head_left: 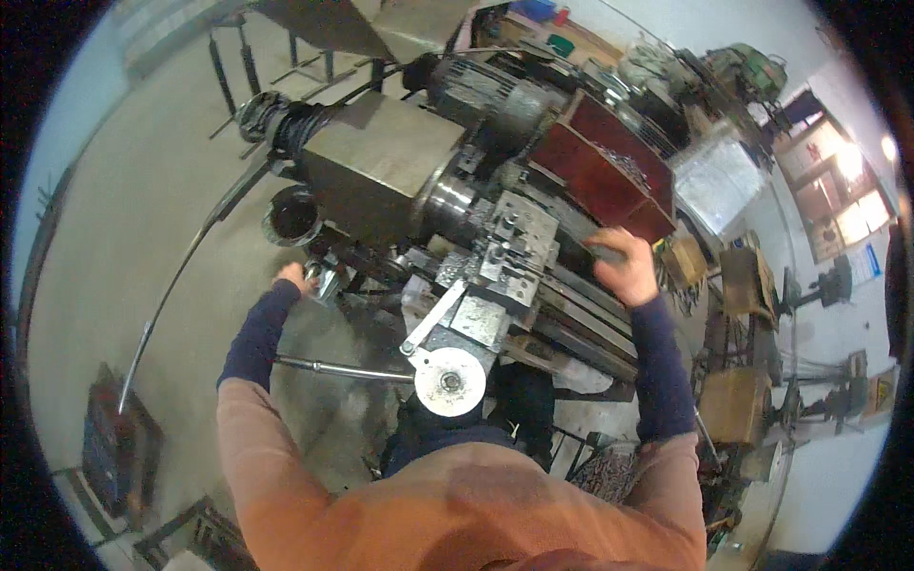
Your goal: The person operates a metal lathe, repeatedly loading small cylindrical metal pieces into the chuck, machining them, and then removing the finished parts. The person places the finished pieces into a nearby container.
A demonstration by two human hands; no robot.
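A metal lathe stands before me, with its grey box-shaped headstock (376,143), shiny round chuck (447,205) and tool post (514,249). My left hand (297,277) is closed at a small shiny metal part (327,282) on the lathe's left side, below a round dark-mouthed container (293,215). What its fingers grip is too small to make out. Over the lathe bed (586,309), my right hand (625,268) is curled around something dark that I cannot name. Nearest my body are a white round handwheel (450,382), a flat crank lever (434,317) and a long rod handle (347,368).
Behind the bed sits a dark red open tray (600,164) with metal bits in it. A motor (495,100) is at the back. Cardboard boxes (735,404) and other machines line the right wall. At the left, a long thin bar (181,276) slants down to a dark box (119,443).
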